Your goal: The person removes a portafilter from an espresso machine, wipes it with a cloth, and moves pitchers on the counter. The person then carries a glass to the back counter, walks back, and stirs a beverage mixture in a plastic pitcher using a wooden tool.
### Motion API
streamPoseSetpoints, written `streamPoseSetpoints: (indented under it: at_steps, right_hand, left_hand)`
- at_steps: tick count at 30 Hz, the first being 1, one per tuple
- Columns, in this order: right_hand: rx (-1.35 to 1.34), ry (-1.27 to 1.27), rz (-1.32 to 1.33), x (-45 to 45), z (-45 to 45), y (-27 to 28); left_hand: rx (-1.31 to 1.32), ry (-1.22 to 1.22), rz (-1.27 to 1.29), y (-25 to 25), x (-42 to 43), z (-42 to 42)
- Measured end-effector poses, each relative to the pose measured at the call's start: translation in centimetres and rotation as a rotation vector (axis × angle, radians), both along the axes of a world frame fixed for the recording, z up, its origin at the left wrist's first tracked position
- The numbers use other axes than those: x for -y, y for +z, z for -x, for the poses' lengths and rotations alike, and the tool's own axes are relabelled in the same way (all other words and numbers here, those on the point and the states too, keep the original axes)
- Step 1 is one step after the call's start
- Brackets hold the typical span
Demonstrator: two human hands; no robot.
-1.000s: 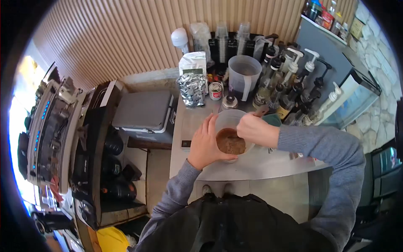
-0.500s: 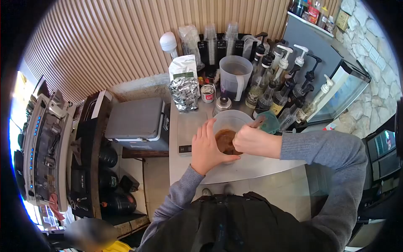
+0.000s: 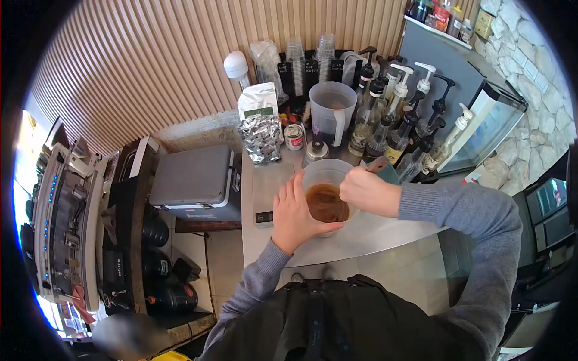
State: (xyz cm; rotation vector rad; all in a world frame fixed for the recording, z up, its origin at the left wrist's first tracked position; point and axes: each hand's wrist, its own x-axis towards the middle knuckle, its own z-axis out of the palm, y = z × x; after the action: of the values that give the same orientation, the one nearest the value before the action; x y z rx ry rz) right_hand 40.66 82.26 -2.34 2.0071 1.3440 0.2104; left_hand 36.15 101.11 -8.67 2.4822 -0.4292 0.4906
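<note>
The brown-handled utensil point(image 3: 379, 163) slanted through the right hand point(image 3: 364, 191), its long axis running from the upper right down towards the clear plastic pitcher point(image 3: 328, 169), which lay just left of that hand, at its knuckles. The right hand was closed in a fist around the handle, one stub of it sticking out above the thumb side; the utensil's lower end was hidden, so whether it reached the brown liquid point(image 3: 325, 206) could not be told. The left hand point(image 3: 294, 215) was spread wide, fingers straight and pointing away from the body, thumb stretched across the near side, laid against the pitcher's left wall. Both hands were at the pitcher, one on either side, the right being the one with the utensil. The pitcher stood near the front of the metal-topped table point(image 3: 373, 239), beside one digital scale point(image 3: 265, 216) on the left. Counted out, there were two hands, one utensil and one pitcher of liquid; behind them stood one larger measuring jug point(image 3: 333, 101), one tin can point(image 3: 294, 137), one small metal-topped jar point(image 3: 316, 151) and two stacks of clear cups point(image 3: 325, 57). One green translucent vessel point(image 3: 389, 174) showed partly behind the right hand. Three white pump heads point(image 3: 402, 70) rose among the syrup bottles point(image 3: 396, 144), which overlapped too much for a sure count.
</note>
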Motion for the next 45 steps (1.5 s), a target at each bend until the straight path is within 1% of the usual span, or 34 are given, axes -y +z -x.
streamPoseSetpoints:
  at_steps: [4, 6, 7, 9, 11, 14, 16, 17, 19, 22, 26, 28, 30, 32, 34, 35, 40, 42, 45]
  right_hand:
    - [-0.017, 0.078, -0.005, -0.1, 1.1, 0.7]
    - [-0.075, 0.196, -0.068, -0.5, 1.3, 0.8]
    - [-0.070, 0.193, -0.070, -0.4, 1.0, 0.3]
    - [-0.103, 0.211, -0.216, -0.4, -0.1, -0.5]
    - [-0.099, 0.192, -0.216, 0.2, -1.2, -0.7]
    - [-0.098, 0.190, -0.235, 0.8, -2.7, -1.1]
    - [0.055, 0.286, -0.382, 1.0, -3.5, -2.0]
    - [0.056, 0.285, -0.384, 1.4, -3.7, -2.4]
    - [0.018, 0.094, -0.179, 1.2, -2.9, -1.5]
    - [-0.005, 0.070, -0.155, 1.6, -1.6, 0.0]
    - [-0.094, 0.051, -0.168, 1.5, -0.6, -0.2]
    - [-0.080, 0.135, -0.201, 1.1, 0.0, -0.4]
    - [-0.103, 0.103, -0.241, 0.8, -0.2, -0.4]
    - [-0.127, 0.068, -0.279, 0.6, -0.5, -0.4]
    - [-0.119, 0.017, -0.271, 0.6, -0.6, -0.4]
    - [-0.080, 0.063, -0.284, 0.8, -1.1, -1.2]
    - [0.024, 0.070, -0.297, 1.1, -2.0, -1.8]
    - [0.125, 0.057, -0.249, 1.0, -1.9, -1.8]
    - [0.144, -0.010, -0.197, 0.9, -0.7, -1.2]
  left_hand:
    - [0.057, -0.050, -0.086, 1.3, 1.0, -0.3]
    - [0.088, -0.088, -0.107, 1.5, 2.4, -0.7]
    - [0.119, -0.127, -0.076, 1.3, 3.4, -1.1]
    - [0.158, -0.167, -0.046, 1.2, 4.5, -1.6]
    - [0.146, -0.090, 0.045, 1.4, 5.1, -1.9]
    - [0.154, -0.104, 0.053, 1.7, 5.6, -1.5]
    - [0.152, -0.121, 0.006, 1.7, 5.9, -1.3]
    - [0.149, -0.131, -0.040, 1.7, 6.0, -1.2]
    - [0.145, -0.120, -0.067, 1.6, 6.0, -1.3]
    - [0.131, -0.107, -0.091, 1.4, 6.0, -1.4]
    - [0.129, -0.082, -0.097, 1.0, 6.0, -1.6]
    - [0.127, -0.060, -0.121, 0.6, 6.0, -1.6]
    - [0.127, -0.043, -0.148, 0.4, 5.9, -1.6]
    - [0.066, 0.010, -0.170, 0.3, 6.1, -1.5]
    - [0.063, 0.019, -0.168, 0.1, 6.0, -1.5]
    - [0.060, 0.034, -0.166, 0.1, 6.1, -1.5]
    - [0.115, 0.013, -0.159, -0.9, 6.2, -1.8]
    - [0.140, -0.004, -0.172, -0.9, 6.0, -1.8]
    - [0.124, -0.011, -0.132, -0.6, 6.0, -1.6]
